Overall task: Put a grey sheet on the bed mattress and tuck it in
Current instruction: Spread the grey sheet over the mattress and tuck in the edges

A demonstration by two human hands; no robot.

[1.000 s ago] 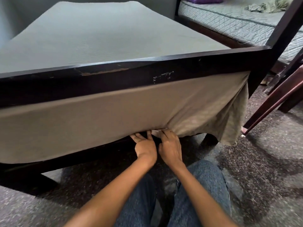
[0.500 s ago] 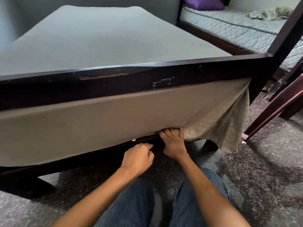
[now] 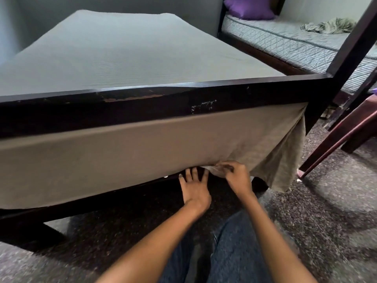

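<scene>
The grey sheet (image 3: 126,58) lies smooth over the mattress and hangs down its near end below the dark wooden bed rail (image 3: 142,107). A loose corner of the sheet (image 3: 285,160) droops at the right toward the floor. My right hand (image 3: 236,176) pinches the sheet's lower hem, fingers curled on a bunched fold. My left hand (image 3: 193,186) reaches under the mattress edge just left of it with fingers straight, fingertips hidden in the dark gap.
A second bed with a checked mattress (image 3: 285,43), a purple pillow (image 3: 248,7) and a crumpled cloth (image 3: 330,25) stands at the back right. A dark bedpost (image 3: 350,48) and slanted reddish wooden legs (image 3: 342,139) are at the right. Speckled floor (image 3: 306,231) lies below.
My left hand has opened from a loose fist and moved up right to the mattress edge. My right hand shifted right and now pinches the hem.
</scene>
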